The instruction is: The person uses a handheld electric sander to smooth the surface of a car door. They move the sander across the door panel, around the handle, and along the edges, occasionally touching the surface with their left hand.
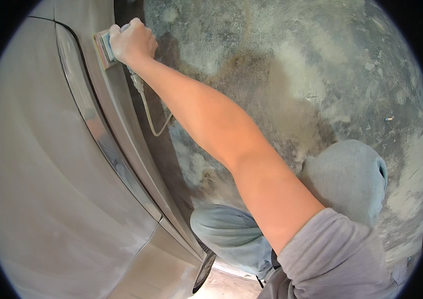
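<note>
— What could go wrong from where you are now?

— Your right hand [132,42] has its fingers clamped over the sanding block [104,48], pressed flat on the grey car panel [47,164] at the far end of your reach. With the arm that stretched, I'd judge the block could tip onto an edge and score the primer, or slide into the seam beside the trim strip [99,134].

— And the hose?

— The thin hose [152,122] hangs loose under your wrist; it could drag across the panel or snag.

— Which way does the block lie?

— Its long axis seems to run across the panel's lower band, roughly in line with your forearm, the yellow-edged end pointing away from you. Your left hand isn't in view.
</note>
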A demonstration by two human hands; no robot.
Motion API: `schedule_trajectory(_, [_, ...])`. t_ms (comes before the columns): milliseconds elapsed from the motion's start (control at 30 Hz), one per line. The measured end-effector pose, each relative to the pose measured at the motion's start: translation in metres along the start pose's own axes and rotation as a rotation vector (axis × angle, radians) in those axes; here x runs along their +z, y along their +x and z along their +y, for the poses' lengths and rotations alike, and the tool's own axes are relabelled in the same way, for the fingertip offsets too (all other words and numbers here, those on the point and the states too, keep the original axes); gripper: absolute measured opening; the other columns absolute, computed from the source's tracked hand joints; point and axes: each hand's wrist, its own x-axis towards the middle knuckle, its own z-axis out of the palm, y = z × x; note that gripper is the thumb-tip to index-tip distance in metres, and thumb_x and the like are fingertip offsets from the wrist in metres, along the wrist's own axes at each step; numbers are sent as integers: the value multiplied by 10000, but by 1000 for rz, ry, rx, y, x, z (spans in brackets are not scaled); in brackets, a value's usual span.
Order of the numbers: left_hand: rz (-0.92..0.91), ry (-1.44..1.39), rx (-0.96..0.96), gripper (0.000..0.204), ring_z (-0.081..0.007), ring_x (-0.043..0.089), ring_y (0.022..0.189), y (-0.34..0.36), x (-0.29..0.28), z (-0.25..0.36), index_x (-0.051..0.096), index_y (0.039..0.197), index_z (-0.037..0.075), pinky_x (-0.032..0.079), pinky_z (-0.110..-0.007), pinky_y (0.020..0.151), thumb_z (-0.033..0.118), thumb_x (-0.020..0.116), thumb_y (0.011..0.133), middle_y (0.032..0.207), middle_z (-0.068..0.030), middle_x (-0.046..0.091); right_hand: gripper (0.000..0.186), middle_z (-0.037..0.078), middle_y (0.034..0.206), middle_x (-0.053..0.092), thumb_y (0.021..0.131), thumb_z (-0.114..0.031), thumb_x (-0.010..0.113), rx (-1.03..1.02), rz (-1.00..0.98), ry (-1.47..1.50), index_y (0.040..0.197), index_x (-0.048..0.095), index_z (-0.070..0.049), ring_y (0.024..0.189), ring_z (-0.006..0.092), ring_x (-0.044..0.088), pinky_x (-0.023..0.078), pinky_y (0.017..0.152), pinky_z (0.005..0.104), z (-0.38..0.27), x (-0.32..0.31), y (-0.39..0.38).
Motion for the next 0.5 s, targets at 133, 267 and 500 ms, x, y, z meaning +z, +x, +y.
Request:
schedule_trajectory(133, [-36, -15, -94, 1002, -543, 391, 1493, 2, 5, -9, 251, 1619, -169, 343, -608, 1267, 691, 350, 1116, 1595, -459, 345, 460, 278, 1115, 768, 971, -445, 680, -22, -15, -32, 1095, 707, -3, 1127, 485, 724, 554, 1002, 582, 3, -4, -30])
schedule_trajectory(267, [-29, 150, -37, 1009, -548, 395, 1487, 6, 14, -28, 264, 1623, -158, 328, -607, 1273, 710, 342, 1113, 1590, -455, 359, 460, 287, 1087, 729, 1012, -472, 656, 4, -76, -74, 1085, 643, -18, 1052, 523, 712, 547, 923, 623, 46, -13, -91])
schedule_trajectory(500, [14, 93, 32, 1006, -545, 396, 1485, 17, 9, -27, 277, 1619, -153, 331, -605, 1270, 716, 335, 1114, 1590, -453, 356, 501, 279, 1158, 699, 1012, -517, 659, 278, -233, -60, 1202, 607, -56, 1076, 538, 696, 534, 920, 637, 140, -26, -204])
